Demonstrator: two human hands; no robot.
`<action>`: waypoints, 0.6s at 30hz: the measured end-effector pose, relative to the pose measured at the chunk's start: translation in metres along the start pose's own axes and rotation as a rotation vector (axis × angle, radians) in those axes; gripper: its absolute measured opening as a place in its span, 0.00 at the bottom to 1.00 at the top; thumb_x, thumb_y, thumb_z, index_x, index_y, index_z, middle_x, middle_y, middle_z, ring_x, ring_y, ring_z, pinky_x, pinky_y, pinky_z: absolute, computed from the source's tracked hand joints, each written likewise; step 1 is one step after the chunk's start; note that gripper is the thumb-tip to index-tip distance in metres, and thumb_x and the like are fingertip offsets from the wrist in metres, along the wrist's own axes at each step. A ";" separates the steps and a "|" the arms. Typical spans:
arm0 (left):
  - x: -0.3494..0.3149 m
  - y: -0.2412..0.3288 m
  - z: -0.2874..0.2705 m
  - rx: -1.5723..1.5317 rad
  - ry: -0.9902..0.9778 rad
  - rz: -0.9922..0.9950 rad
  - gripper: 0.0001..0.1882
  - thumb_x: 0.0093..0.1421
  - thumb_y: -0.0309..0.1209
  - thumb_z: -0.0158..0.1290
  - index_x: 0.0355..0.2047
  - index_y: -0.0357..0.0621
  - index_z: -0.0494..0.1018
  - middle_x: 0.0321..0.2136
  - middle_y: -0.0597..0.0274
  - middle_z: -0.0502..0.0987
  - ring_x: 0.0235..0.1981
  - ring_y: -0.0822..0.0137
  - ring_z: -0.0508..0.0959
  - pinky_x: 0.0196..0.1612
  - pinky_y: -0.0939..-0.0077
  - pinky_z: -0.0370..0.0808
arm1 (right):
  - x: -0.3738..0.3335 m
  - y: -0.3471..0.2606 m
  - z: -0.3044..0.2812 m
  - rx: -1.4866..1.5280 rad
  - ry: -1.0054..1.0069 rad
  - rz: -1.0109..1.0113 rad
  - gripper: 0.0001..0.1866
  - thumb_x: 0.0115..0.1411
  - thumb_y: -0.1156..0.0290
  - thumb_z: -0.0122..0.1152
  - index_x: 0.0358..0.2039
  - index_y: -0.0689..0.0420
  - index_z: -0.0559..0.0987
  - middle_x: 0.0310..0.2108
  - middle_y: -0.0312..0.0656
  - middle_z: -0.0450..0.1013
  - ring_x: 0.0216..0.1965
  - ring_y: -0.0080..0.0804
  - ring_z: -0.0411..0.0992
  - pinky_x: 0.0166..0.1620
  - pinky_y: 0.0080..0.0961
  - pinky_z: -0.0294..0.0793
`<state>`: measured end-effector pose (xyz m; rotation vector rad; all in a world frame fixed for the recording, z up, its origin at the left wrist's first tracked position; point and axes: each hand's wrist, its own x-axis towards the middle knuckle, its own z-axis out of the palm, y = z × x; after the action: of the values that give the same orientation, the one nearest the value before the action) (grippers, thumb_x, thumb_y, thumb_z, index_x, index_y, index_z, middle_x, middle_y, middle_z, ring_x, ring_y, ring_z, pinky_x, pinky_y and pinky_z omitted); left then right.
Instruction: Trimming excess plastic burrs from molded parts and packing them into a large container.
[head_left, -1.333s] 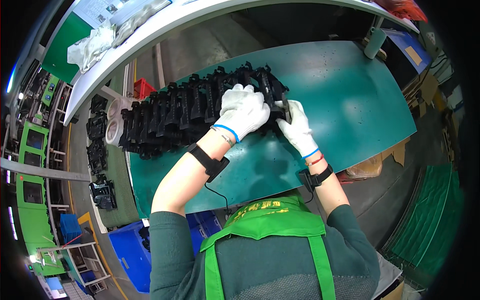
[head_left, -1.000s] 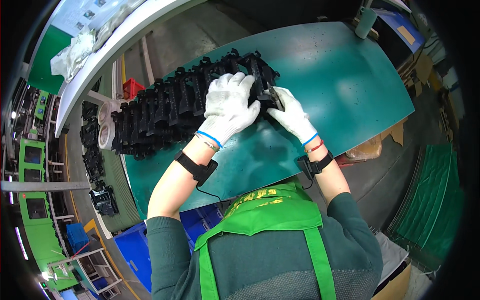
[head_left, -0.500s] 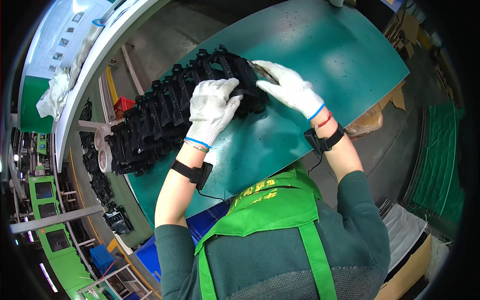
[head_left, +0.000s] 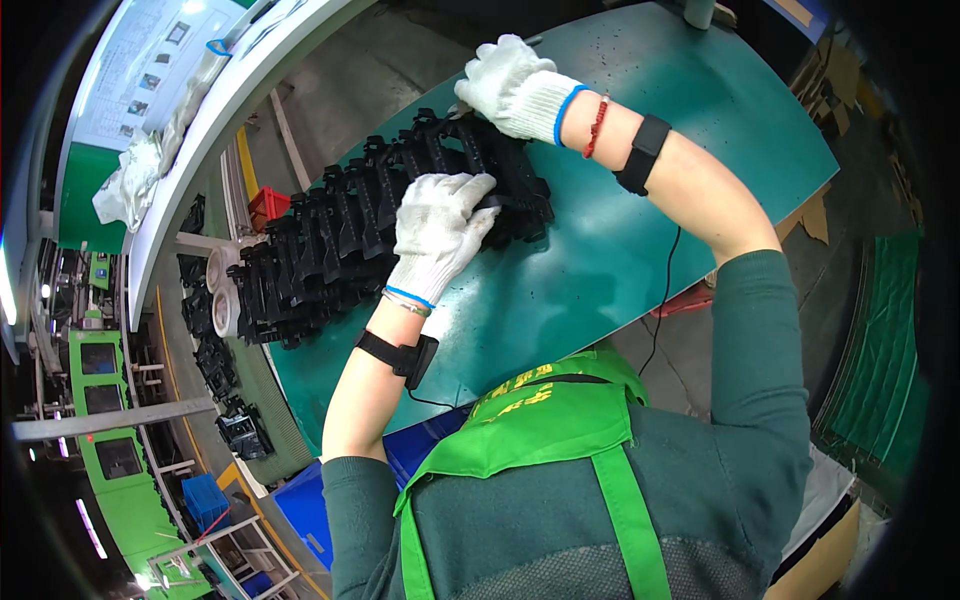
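Note:
A long row of black moulded plastic parts (head_left: 325,235) stands packed side by side on the green table. My left hand (head_left: 438,222), in a white knit glove, curls its fingers over a part near the row's right end and grips it. At the far edge of the last parts is my right hand (head_left: 508,85), also gloved, with its back turned up and its fingers closed. It holds a small metal hand tool, now mostly hidden by the glove; only a bit of grey shows below the fingers.
The green table (head_left: 640,200) has small dark scraps scattered on it. White rolls (head_left: 226,310) stand past the row's left end. A red crate (head_left: 268,206) is beyond the table, and blue bins (head_left: 305,515) sit below its near edge. More black parts (head_left: 243,430) lie at left.
My right hand has swung up and to the left, from the row's right side to its far edge, and turned its back up, hiding the tool. My left hand keeps its grip.

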<state>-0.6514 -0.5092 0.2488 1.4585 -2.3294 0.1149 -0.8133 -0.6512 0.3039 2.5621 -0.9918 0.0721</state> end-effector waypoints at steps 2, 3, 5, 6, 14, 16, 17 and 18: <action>0.002 0.003 -0.002 0.003 -0.023 -0.018 0.18 0.55 0.36 0.66 0.47 0.49 0.83 0.42 0.59 0.85 0.47 0.54 0.82 0.54 0.57 0.77 | 0.011 -0.004 -0.009 -0.084 -0.135 -0.050 0.13 0.60 0.64 0.72 0.46 0.48 0.87 0.43 0.35 0.82 0.52 0.33 0.78 0.52 0.34 0.76; 0.002 0.004 -0.002 0.004 -0.034 -0.028 0.18 0.55 0.36 0.66 0.47 0.49 0.83 0.41 0.59 0.85 0.46 0.54 0.82 0.54 0.57 0.77 | 0.016 -0.005 -0.012 -0.088 -0.129 -0.062 0.13 0.60 0.64 0.72 0.46 0.48 0.87 0.43 0.35 0.82 0.52 0.33 0.78 0.52 0.34 0.76; 0.002 0.003 -0.001 0.007 -0.035 -0.040 0.18 0.55 0.37 0.66 0.46 0.49 0.83 0.41 0.59 0.85 0.46 0.54 0.82 0.54 0.57 0.77 | 0.025 -0.007 -0.015 -0.178 -0.204 -0.111 0.13 0.57 0.64 0.74 0.44 0.48 0.88 0.43 0.36 0.83 0.51 0.33 0.79 0.51 0.33 0.78; 0.002 0.002 -0.001 0.006 -0.043 -0.040 0.18 0.55 0.37 0.66 0.46 0.49 0.83 0.41 0.59 0.85 0.46 0.54 0.82 0.54 0.58 0.77 | 0.028 -0.007 -0.016 -0.225 -0.242 -0.133 0.13 0.56 0.64 0.76 0.43 0.48 0.88 0.43 0.36 0.84 0.51 0.33 0.80 0.50 0.33 0.79; -0.001 0.000 0.003 0.007 -0.001 -0.037 0.18 0.54 0.38 0.66 0.45 0.50 0.84 0.40 0.60 0.86 0.45 0.55 0.82 0.53 0.58 0.77 | 0.036 -0.006 -0.006 -0.222 -0.161 -0.198 0.07 0.56 0.66 0.71 0.35 0.52 0.90 0.33 0.42 0.85 0.36 0.41 0.85 0.33 0.39 0.82; -0.001 -0.002 0.005 0.007 -0.003 -0.043 0.18 0.54 0.38 0.66 0.45 0.51 0.85 0.40 0.60 0.86 0.45 0.55 0.82 0.53 0.58 0.77 | 0.036 -0.007 -0.014 -0.220 -0.179 -0.215 0.07 0.56 0.66 0.71 0.34 0.52 0.90 0.33 0.43 0.85 0.35 0.41 0.85 0.33 0.39 0.82; -0.002 -0.004 0.007 0.009 0.016 -0.033 0.17 0.53 0.38 0.67 0.44 0.52 0.84 0.38 0.61 0.85 0.44 0.55 0.82 0.52 0.58 0.77 | 0.036 -0.007 -0.019 -0.215 -0.197 -0.226 0.07 0.56 0.67 0.71 0.34 0.53 0.90 0.32 0.43 0.85 0.35 0.42 0.85 0.33 0.39 0.82; -0.002 -0.005 0.009 0.011 0.034 -0.022 0.17 0.53 0.39 0.67 0.43 0.52 0.84 0.37 0.62 0.85 0.43 0.56 0.82 0.52 0.58 0.77 | 0.036 -0.007 -0.022 -0.211 -0.214 -0.238 0.07 0.56 0.67 0.71 0.34 0.53 0.90 0.32 0.44 0.85 0.34 0.42 0.85 0.32 0.39 0.82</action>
<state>-0.6490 -0.5120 0.2391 1.4758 -2.2880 0.1458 -0.7797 -0.6611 0.3280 2.5056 -0.7148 -0.3593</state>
